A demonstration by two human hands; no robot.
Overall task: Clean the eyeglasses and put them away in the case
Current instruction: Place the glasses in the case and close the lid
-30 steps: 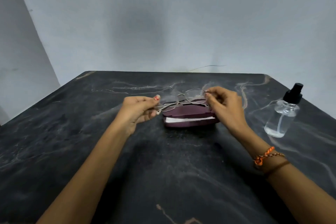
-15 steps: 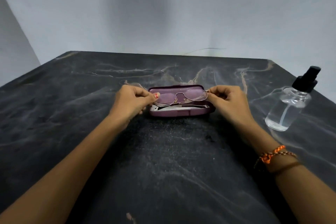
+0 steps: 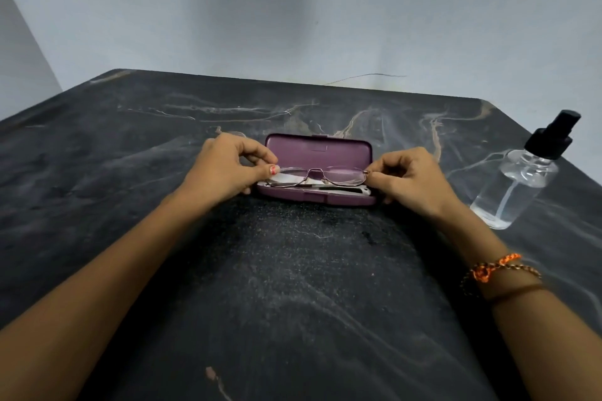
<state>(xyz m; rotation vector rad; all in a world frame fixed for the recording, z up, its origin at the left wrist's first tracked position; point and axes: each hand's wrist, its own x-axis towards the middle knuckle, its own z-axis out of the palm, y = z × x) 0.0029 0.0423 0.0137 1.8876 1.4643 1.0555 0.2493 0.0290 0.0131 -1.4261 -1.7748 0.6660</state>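
While both forearms reach across the near part of the dark marbled table (image 3: 293,286), the left hand (image 3: 224,166) and right hand (image 3: 410,179) each pinch one end of the thin-rimmed eyeglasses (image 3: 317,175), holding them folded in the tray of the open purple case (image 3: 317,195), over a white cloth (image 3: 286,178). Behind them the lid stands raised, its lining bearing a small patch too blurred to read. Right of the case stands a clear spray bottle (image 3: 518,185) with a black pump, unlabelled.
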